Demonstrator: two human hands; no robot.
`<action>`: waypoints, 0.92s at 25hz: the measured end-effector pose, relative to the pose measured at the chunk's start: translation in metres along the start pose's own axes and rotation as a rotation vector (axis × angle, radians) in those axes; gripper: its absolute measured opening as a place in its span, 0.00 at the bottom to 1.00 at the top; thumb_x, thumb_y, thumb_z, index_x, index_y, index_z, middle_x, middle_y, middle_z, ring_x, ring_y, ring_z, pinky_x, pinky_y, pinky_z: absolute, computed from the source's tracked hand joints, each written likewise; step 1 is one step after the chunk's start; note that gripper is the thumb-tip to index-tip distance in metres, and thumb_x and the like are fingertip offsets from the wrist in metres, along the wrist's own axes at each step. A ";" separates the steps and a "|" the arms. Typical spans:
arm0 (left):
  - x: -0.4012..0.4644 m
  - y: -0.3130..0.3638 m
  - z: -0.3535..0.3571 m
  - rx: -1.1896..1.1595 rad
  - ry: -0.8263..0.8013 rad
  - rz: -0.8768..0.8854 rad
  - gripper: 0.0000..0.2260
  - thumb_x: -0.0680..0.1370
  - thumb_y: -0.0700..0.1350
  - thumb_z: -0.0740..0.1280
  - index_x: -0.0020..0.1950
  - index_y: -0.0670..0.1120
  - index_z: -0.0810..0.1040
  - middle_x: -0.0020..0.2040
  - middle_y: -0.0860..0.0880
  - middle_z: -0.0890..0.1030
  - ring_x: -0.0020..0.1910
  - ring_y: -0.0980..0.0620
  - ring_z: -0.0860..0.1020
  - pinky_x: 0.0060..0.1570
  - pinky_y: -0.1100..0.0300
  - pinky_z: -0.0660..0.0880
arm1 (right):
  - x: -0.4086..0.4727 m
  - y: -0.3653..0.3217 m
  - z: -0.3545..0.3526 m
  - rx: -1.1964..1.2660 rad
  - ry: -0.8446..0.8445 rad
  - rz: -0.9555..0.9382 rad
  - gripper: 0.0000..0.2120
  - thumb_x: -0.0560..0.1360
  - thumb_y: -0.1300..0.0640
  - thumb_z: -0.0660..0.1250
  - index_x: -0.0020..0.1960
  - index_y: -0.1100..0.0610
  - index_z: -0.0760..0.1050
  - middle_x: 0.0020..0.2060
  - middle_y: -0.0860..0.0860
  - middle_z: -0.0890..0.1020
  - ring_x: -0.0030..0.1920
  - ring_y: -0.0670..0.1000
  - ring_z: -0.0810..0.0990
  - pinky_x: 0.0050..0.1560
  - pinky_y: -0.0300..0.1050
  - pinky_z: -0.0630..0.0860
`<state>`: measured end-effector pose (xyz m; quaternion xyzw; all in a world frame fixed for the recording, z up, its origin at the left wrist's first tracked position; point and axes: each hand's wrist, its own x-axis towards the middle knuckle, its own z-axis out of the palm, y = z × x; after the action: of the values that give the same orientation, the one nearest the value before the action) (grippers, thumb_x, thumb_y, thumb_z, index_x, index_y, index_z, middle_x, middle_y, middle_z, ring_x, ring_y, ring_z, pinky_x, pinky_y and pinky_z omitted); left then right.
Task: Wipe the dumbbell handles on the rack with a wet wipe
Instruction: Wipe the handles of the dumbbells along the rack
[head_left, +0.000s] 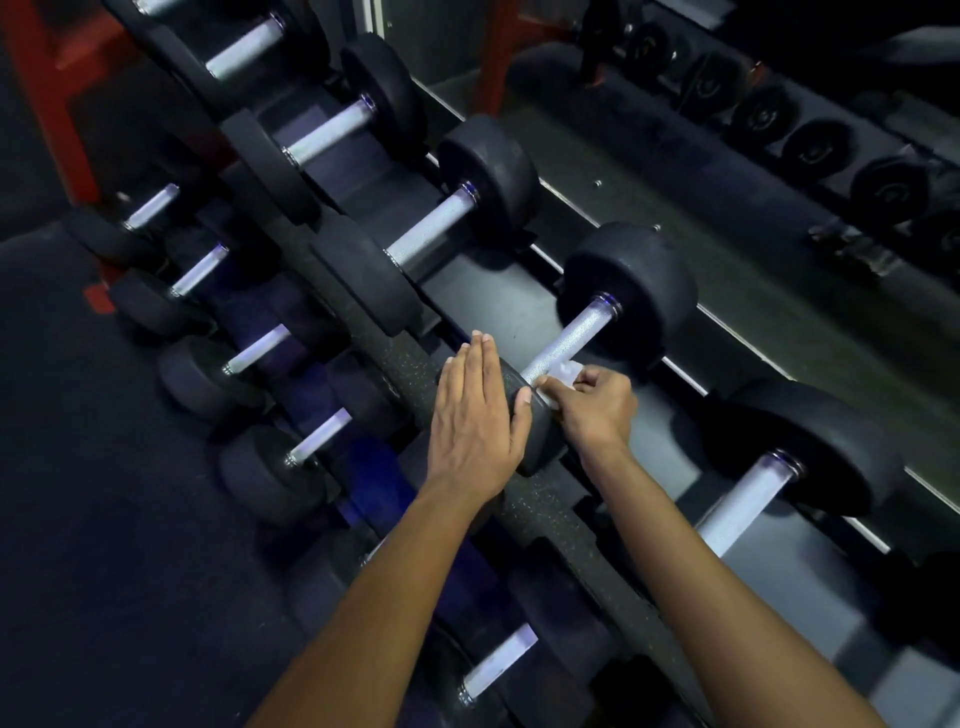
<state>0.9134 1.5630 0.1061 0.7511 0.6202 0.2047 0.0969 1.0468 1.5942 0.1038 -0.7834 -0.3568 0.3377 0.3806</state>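
your left hand (475, 421) lies flat on the near black head (524, 415) of a dumbbell on the upper tier of the rack (498, 306), its fingers (480, 364) straight and held together, the thumb resting across the rim of that head. your right hand (595, 410) sits just beside it, its fingers curled round a white wet wipe (563, 375) and pressing it against the near end of that dumbbell's silver knurled handle (571, 332), right where the handle meets the near head. the far head (631, 291) of the same dumbbell rests toward the back rail of the rack. the dumbbell lies in a diagonal row with its neighbours: one with a bare handle (743, 501) to your right, and others (431, 228) running up and away to your left, each with a silver handle between two black heads. a lower tier (260, 348) of smaller dumbbells runs in a parallel row to the left of your left arm, over a dark floor (78, 519). red frame posts (47, 98) stand at the upper left, and another row of dark dumbbells (815, 150) sits at the upper right, dim and hard to make out.
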 end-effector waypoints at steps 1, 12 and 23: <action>-0.001 -0.001 -0.004 -0.005 -0.021 0.001 0.30 0.81 0.55 0.48 0.74 0.34 0.57 0.74 0.36 0.61 0.72 0.40 0.62 0.72 0.50 0.57 | -0.003 -0.004 0.000 0.044 -0.030 -0.012 0.14 0.64 0.52 0.77 0.36 0.61 0.78 0.30 0.52 0.82 0.32 0.50 0.79 0.40 0.52 0.80; 0.026 -0.065 -0.074 -0.063 0.105 -0.118 0.32 0.80 0.58 0.49 0.76 0.36 0.53 0.77 0.39 0.55 0.75 0.43 0.55 0.74 0.52 0.54 | -0.017 -0.070 -0.008 -0.012 -0.122 -0.251 0.09 0.66 0.56 0.71 0.39 0.59 0.73 0.37 0.57 0.80 0.40 0.59 0.81 0.44 0.55 0.80; 0.139 -0.159 -0.076 0.090 -0.008 -0.001 0.34 0.78 0.59 0.42 0.76 0.36 0.53 0.76 0.38 0.54 0.75 0.42 0.56 0.75 0.52 0.52 | 0.046 -0.158 0.122 -0.357 -0.133 -0.619 0.07 0.76 0.51 0.66 0.42 0.50 0.80 0.29 0.46 0.77 0.33 0.51 0.73 0.37 0.43 0.69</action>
<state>0.7596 1.7233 0.1368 0.7552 0.6287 0.1737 0.0654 0.9251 1.7476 0.1654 -0.6689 -0.6543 0.1892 0.2978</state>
